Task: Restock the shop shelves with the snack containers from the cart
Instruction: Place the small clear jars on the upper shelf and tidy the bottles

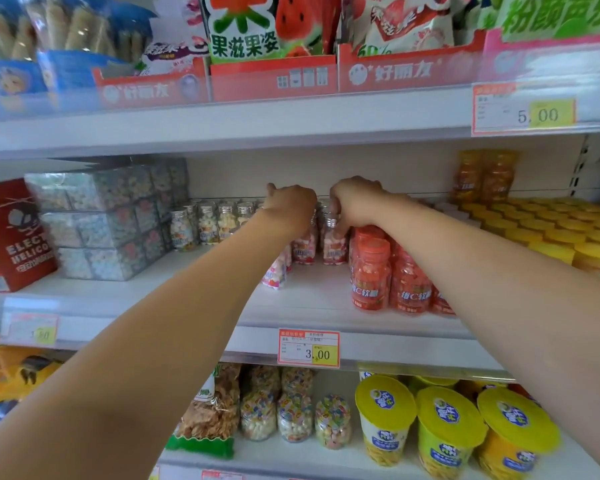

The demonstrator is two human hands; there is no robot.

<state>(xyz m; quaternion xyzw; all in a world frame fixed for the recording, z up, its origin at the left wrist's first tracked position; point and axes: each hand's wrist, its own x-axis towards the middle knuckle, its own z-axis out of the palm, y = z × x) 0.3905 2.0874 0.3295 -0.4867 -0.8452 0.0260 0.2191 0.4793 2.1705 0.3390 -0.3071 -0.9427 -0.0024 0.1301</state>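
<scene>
Both reach deep over the middle shelf (pixel 309 301), right hand (pixel 355 202) pinching a candy bottle (pixel 334 249) by its cap, left hand (pixel 291 206) hiding its fingers, grip unreadable

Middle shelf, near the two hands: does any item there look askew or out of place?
Yes. One small pink-and-white bottle, just below the left hand, leans sideways in front of the others, while the silver-capped bottles beside it stand upright. The left forearm hides part of it, so what it leans on is unclear.
</scene>
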